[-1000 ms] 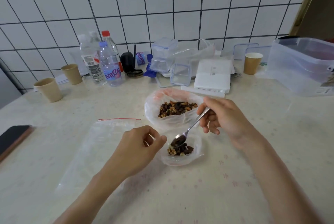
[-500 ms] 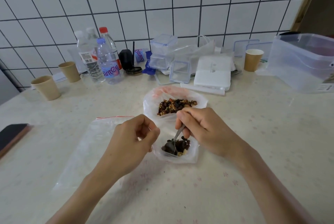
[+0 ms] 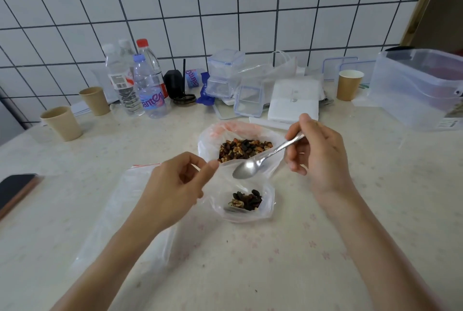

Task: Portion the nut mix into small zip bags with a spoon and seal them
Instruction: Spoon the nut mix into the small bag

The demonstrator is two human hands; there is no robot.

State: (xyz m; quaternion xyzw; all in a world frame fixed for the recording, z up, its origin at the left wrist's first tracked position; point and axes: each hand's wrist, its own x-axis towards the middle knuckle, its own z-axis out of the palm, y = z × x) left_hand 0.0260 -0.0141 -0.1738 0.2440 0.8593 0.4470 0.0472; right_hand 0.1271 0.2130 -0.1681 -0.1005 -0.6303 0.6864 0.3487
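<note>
A small clear zip bag stands open on the table with a little nut mix at its bottom. My left hand pinches its left rim and holds the mouth open. My right hand grips the handle of a metal spoon; the spoon's bowl is empty and hovers above the small bag's mouth. Just behind stands a larger plastic bag holding the nut mix supply.
An empty large zip bag lies flat at the left. A phone sits at the left edge. Paper cups, water bottles, clear containers, a white box and a big plastic tub line the wall.
The spoon went down into the small bag, left its nuts there, and has risen out empty. My right hand moved up and right. My left hand kept its hold on the bag rim.
</note>
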